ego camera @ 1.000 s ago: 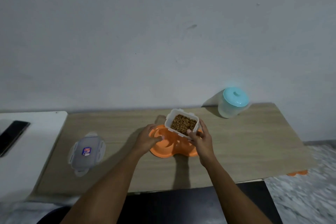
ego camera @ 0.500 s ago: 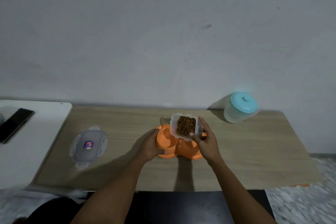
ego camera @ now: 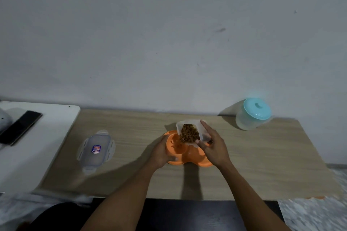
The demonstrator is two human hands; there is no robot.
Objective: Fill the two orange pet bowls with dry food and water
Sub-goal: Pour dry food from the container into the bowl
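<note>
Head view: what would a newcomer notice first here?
At the middle of the wooden table, the right hand tips a clear container of brown dry food over the left well of the orange double bowl, which the left hand holds. A turquoise-lidded jug stands at the far right.

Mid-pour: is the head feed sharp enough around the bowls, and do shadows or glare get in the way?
Head view: dim, no glare; the orange bowls, the food box, left hand and right hand read fairly sharp. Head view: soft shadows fall left of the left hand and the jug, whose teal lid wears a pale halo. Head view: lower corners smear; the table edges bow.
</note>
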